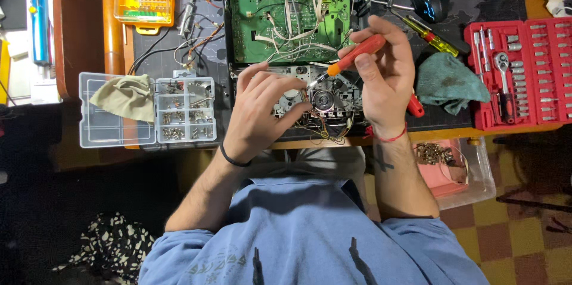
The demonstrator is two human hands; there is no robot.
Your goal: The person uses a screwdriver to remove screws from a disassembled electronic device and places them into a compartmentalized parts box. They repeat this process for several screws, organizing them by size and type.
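We hold the orange-handled screwdriver (pixel 351 55) in our right hand (pixel 384 79), fingers wrapped and pinching the handle, tip angled down-left into the metal tape mechanism (pixel 325 97). Our left hand (pixel 262 109) lies on the mechanism's left part, fingers loosely curled and pressed down on it, thumb reaching toward the tip.

To do this well, in our judgement: keep the blade seated square in whatever it meets, since the tip comes in at a slant and could slip. The left hand should hold the deck steady but stay out of the blade's line. The thin wires (pixel 298 8) looping over the green circuit board (pixel 286 20) run close to the work, so we avoid snagging them. What exactly the tip touches is too small to tell.

The thing itself: an opened black case (pixel 226 35) at the table's middle, right in front of us. Green board in the far half, white and tan leads across it. Near half carries the grey metal deck with a round dark wheel near centre.

Around: clear parts box (pixel 119 133) with screws to the left, red socket set (pixel 518 70) to the right, a green rag (pixel 450 82) just beside the right hand.
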